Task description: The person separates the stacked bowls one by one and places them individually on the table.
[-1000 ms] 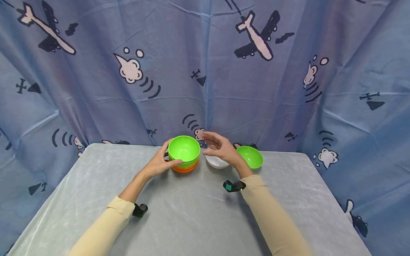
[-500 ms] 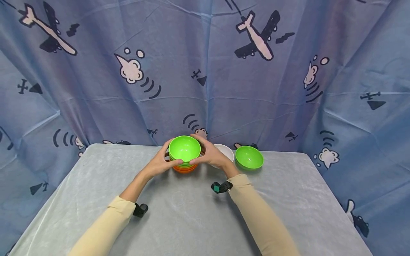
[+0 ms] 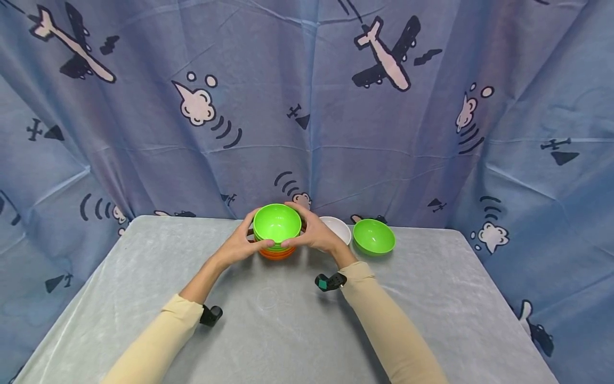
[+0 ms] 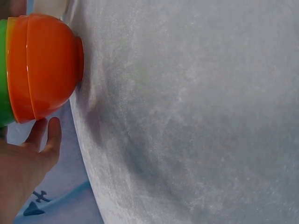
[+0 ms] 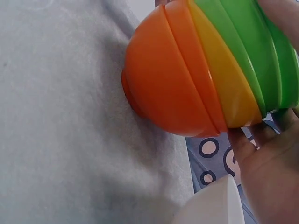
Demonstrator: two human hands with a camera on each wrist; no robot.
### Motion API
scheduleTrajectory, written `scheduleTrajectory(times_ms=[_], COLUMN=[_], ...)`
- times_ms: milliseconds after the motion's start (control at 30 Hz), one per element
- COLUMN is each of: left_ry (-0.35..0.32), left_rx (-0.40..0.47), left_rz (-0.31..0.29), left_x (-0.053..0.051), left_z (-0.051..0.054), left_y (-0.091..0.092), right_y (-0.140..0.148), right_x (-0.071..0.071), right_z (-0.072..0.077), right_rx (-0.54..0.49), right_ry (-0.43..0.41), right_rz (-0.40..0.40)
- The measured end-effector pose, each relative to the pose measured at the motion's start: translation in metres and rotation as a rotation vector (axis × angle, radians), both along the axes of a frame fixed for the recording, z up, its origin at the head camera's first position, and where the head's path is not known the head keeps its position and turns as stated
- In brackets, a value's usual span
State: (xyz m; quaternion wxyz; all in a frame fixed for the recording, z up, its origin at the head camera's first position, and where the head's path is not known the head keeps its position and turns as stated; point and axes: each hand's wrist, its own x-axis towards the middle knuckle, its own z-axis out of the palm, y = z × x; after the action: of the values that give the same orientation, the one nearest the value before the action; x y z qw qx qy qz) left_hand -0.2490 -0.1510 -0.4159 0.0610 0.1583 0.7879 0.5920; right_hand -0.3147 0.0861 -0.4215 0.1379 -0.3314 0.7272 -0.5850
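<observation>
A stack of nested bowls stands near the back edge of the table, a green bowl (image 3: 277, 223) on top. In the right wrist view several green bowls sit over a yellow bowl (image 5: 229, 79), with orange bowls (image 5: 159, 79) at the bottom. My left hand (image 3: 236, 246) grips the stack's left side, thumb in front. On the opposite side my right hand (image 3: 317, 233) holds the stack, its thumb close to the left thumb. Parts of the fingers are hidden behind the bowls. The left wrist view shows the lowest orange bowl (image 4: 53, 65) with its foot at the tabletop.
Just right of the right hand is a white bowl (image 3: 339, 230), partly hidden by that hand. Beside it stands a separate green bowl (image 3: 374, 237). A grey cloth covers the table (image 3: 268, 330). Behind hangs a blue patterned curtain (image 3: 259, 106).
My right hand has moved left from in front of the white bowl onto the stack's right side, uncovering more of the white bowl. The left hand and the stack have stayed in place.
</observation>
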Motion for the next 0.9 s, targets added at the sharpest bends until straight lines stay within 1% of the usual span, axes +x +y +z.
scheduleTrajectory(times_ms=[100, 200, 267, 400, 500, 633, 767, 900], left_ry=[-0.011, -0.01, 0.0, 0.013, 0.011, 0.002, -0.014, -0.026], left_rx=[0.009, 0.025, 0.032, 0.034, 0.028, 0.016, 0.001, -0.003], left_rz=[0.005, 0.012, 0.011, 0.009, 0.011, 0.013, 0.026, 0.03], left_x=[-0.008, -0.015, -0.017, -0.018, -0.018, -0.017, -0.017, -0.016], left_z=[-0.012, -0.024, -0.028, -0.03, -0.028, -0.027, -0.027, -0.027], left_y=[-0.001, -0.002, -0.002, -0.004, -0.004, -0.005, -0.007, -0.008], right_y=[0.001, 0.003, 0.003, 0.004, 0.005, 0.006, 0.009, 0.015], right_x=[-0.005, -0.008, -0.008, -0.008, -0.007, -0.007, -0.007, -0.007], right_z=[-0.008, -0.011, -0.011, -0.009, -0.007, -0.004, 0.001, 0.006], right_rx=[-0.005, -0.007, -0.012, -0.033, -0.057, -0.079, -0.096, -0.127], right_ry=[0.019, 0.027, 0.021, 0.006, 0.003, 0.023, 0.052, 0.052], right_rz=[-0.017, -0.028, -0.04, -0.052, -0.051, -0.062, -0.077, -0.076])
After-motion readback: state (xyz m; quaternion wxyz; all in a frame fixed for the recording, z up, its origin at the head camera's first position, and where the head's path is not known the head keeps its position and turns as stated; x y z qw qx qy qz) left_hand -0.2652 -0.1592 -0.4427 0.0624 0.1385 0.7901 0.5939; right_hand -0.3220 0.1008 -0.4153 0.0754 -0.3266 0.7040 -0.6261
